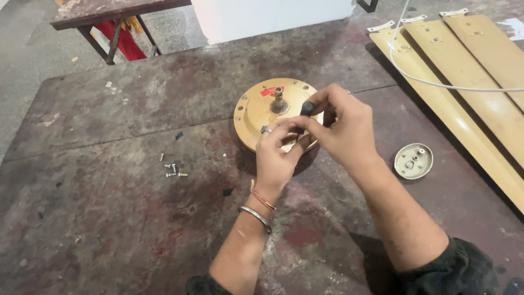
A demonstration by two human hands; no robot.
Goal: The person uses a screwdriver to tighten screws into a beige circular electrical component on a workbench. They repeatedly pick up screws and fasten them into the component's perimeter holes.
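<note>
Your left hand (275, 155) comes up from the near edge of the counter (109, 229), bangles at the wrist, its fingers (281, 130) pinched shut on the lower end of a small black tool (307, 108). Your right hand (341, 128) meets it from the right, fingers curled closed around the same tool, whose dark rounded tip pokes out above your knuckles. Both hands hover just over the near rim of the tan motor housing (259, 109), which lies flat on the counter with its shaft (279, 99) standing upright in the middle. Left of your hands, a few loose screws (172, 170) lie well apart from the housing. To the right sits a small round cap (413, 161). Farther right, tan fan blades (475, 76) lie side by side, a white cord (436, 83) running across them.
</note>
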